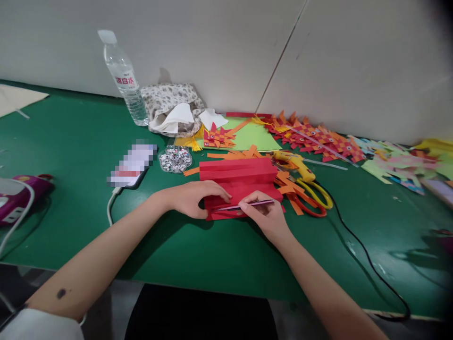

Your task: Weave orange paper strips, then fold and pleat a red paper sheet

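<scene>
A sheet of red paper (237,174) with crosswise folds lies in front of me on the green table. My left hand (193,198) rests on its left side, thumb and fingers apart. Across the lower part of the paper, my right hand (264,215) pinches a thin pink-and-dark stick (262,202), like a pen; its exact kind is unclear. Orange paper strips (293,191) lie under and beside the sheet. Scissors with yellow and red handles (318,200) and a yellow glue gun (295,165) are right of the paper.
Behind stand a water bottle (123,80) and a patterned tissue pouch (173,94). Woven red-orange paper fish (314,134) lie along the wall. A phone (129,165) and a case of googly eyes (175,158) are left. A black cable (357,241) crosses the right side.
</scene>
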Demonstrator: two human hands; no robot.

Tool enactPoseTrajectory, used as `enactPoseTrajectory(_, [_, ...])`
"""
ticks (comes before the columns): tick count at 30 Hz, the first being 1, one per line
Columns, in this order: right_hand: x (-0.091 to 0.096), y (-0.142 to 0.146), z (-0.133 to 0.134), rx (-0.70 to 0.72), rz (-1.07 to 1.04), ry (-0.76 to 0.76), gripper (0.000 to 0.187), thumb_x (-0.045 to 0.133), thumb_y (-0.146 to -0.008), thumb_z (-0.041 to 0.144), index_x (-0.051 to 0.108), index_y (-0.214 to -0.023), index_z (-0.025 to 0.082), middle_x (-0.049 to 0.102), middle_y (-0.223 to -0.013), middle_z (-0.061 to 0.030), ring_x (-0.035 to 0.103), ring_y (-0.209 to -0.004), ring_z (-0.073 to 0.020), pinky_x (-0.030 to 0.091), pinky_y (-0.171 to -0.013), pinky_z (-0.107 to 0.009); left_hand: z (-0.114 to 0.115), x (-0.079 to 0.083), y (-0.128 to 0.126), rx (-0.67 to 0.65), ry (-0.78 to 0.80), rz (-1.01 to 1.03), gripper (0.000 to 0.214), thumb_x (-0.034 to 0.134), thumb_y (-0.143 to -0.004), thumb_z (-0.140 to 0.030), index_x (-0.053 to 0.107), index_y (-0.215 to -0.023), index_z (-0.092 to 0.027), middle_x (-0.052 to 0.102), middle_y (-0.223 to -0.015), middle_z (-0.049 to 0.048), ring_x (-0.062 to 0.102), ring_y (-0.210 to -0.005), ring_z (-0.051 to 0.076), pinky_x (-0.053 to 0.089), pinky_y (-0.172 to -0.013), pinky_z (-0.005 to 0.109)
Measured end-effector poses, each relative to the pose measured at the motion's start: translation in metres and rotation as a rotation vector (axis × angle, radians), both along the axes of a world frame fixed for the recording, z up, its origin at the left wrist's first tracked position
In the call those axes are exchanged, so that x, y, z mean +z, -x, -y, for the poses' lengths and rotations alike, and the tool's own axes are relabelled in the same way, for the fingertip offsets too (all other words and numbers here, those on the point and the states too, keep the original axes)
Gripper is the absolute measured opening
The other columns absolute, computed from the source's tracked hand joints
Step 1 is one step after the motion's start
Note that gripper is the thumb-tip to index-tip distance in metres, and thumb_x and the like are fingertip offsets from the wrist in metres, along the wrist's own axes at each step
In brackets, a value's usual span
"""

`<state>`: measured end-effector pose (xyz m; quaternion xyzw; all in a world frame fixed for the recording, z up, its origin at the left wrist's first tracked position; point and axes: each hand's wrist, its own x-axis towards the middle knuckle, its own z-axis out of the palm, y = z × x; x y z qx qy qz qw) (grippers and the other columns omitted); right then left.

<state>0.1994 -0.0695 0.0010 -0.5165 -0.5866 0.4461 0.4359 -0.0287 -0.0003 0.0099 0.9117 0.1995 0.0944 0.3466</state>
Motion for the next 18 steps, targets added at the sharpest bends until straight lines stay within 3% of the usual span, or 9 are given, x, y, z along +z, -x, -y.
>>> enactPoseTrajectory(18, [-0.0031, 0.0005, 0.0000, 0.020, 0.022, -0.033, 0.015, 0.068, -0.076, 0.032, 0.062, -0.068, 0.020, 0.061, -0.064, -0.0003, 0.057, -0.059, -0.0143, 0.045, -0.055, -0.026, -0.0005, -0.0029, -0.0012, 0.004, -0.027, 0.010, 0.058, 0.061, -0.068, -0.013, 0.053, -0.125, -0.021, 0.056, -0.131, 0.0058, 0.051, -0.121, 0.024, 0.042, -0.102, 0.034])
